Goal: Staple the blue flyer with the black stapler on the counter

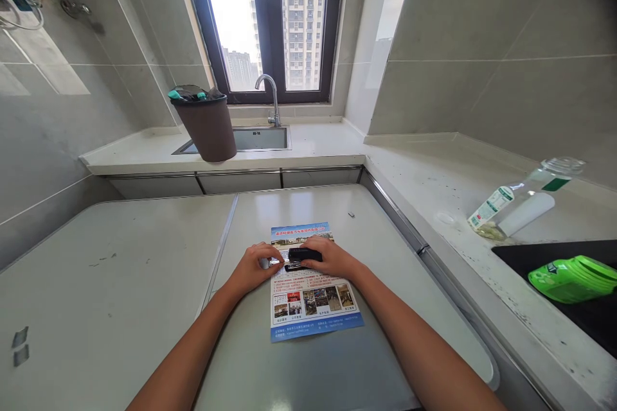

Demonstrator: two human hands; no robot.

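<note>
A printed flyer (311, 298) with a blue border lies flat on the pale table (159, 282) in front of me. My right hand (330, 258) is closed over a small black stapler (301, 257) resting on the flyer's upper part. My left hand (253, 266) sits at the flyer's left edge, fingers curled, pinching the silver front end of the stapler. Both forearms reach in from the bottom of the view.
A brown bin (208, 125) stands beside the sink (260, 139) and faucet (270, 97) under the window. On the right counter lie a tipped clear bottle (523, 199) and a green plastic object (576, 277) on a black surface. A small staple-like bit (351, 214) lies beyond the flyer.
</note>
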